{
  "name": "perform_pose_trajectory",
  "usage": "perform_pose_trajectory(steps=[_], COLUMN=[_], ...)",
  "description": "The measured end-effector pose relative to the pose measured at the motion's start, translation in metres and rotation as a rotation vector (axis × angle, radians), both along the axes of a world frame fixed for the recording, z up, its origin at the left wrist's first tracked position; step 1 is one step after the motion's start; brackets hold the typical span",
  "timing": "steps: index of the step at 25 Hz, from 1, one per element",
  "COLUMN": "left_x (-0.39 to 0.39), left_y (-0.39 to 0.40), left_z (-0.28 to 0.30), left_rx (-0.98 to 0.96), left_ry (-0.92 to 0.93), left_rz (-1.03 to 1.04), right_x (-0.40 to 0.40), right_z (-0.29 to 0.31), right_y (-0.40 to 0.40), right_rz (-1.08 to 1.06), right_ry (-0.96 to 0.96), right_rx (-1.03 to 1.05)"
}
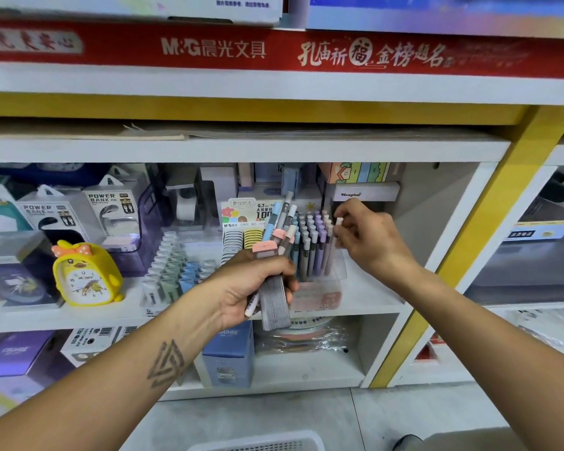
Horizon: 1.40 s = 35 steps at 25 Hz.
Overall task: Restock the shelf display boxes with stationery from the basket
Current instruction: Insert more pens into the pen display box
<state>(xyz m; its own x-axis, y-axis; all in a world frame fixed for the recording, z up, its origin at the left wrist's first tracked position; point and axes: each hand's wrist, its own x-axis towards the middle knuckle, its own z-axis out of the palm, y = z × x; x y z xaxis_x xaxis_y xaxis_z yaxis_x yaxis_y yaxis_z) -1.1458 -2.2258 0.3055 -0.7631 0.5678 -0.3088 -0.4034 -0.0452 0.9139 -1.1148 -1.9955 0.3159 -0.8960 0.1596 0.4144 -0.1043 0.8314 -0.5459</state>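
Holding a fistful of stock in our left hand (258,281), fingers wrapped round a grey eraser-like block (275,301) and several pens (285,222) that fan upward, we pinch one more pen (337,234) by its white cap with the fingertips of our right hand (365,236), just at the right side of the clear display box (323,278) that stands near the front edge of the middle shelf (372,297). The main risk, we judge, is the crowding: the box looks nearly full of upright pastel pens, so a pen pushed in at an angle could jam against its neighbours or tip a row. The loose bundle in the left hand could also slip, since the pens are held only low on their barrels, and it hovers just in front of the box, where a nudge might shove the light plastic box backward. We cannot tell whether the pinched pen is already seated in a slot or hanging above one; our fingers hide its lower part. The white basket (261,445) is cut off by the bottom edge of the view, so we cannot see what it holds. The pink-topped items (264,249) in the fist are hard to identify.
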Motion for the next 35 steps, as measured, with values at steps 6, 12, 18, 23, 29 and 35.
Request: perform_pose_trajectory(steps=[6,12,18,23,29,35], left_x=[0.002,0.003,0.003,0.005,0.004,0.003], left_y=[0.0,0.0,-0.001,0.001,0.0,-0.003], left_z=[0.003,0.005,0.004,0.005,0.005,0.004], left_rx=[-0.005,-0.007,-0.008,0.017,0.006,-0.007], left_ry=[-0.011,-0.01,-0.004,0.009,0.018,0.0], left_rz=[-0.006,-0.005,-0.016,-0.05,-0.001,-0.006], right_x=[-0.004,-0.004,-0.003,0.001,-0.003,-0.007], right_z=[-0.004,-0.006,0.003,0.022,0.025,0.031], right_y=[0.0,-0.001,-0.009,-0.045,-0.054,-0.014], right_rz=[0.001,0.013,-0.083,0.057,0.095,-0.2], right_ry=[0.023,-0.026,-0.054,-0.216,-0.282,0.034], right_rx=[-0.001,0.074,0.334,-0.562,-0.787,-0.854])
